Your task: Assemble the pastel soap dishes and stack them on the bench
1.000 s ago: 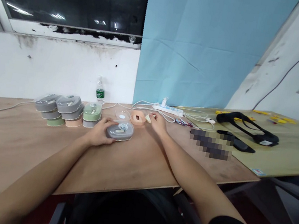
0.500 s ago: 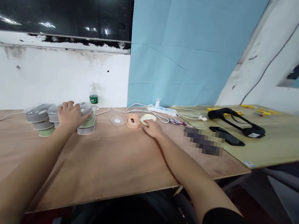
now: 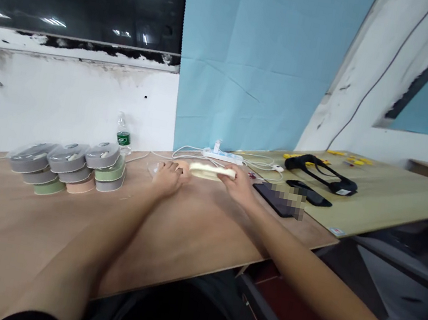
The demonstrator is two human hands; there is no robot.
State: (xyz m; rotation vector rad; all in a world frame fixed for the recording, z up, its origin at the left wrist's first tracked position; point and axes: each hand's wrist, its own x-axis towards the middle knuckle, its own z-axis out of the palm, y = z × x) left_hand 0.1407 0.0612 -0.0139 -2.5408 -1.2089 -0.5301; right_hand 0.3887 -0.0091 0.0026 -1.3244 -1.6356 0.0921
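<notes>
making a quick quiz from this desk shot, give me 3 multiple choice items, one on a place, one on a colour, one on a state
1. Where do the stacked lidded containers stand?
A. left of both hands
B. on the far right table
C. on the floor

2. What colour is the sheet on the wall?
A. red
B. light blue
C. yellow

3. How is the pale yellow piece?
A. lying alone
B. held by the right hand
C. atop the bottle

Answers:
1 A, they sit on the brown table left of the left hand.
2 B, it is pale blue.
3 B, the fingers grip its right end.
</notes>
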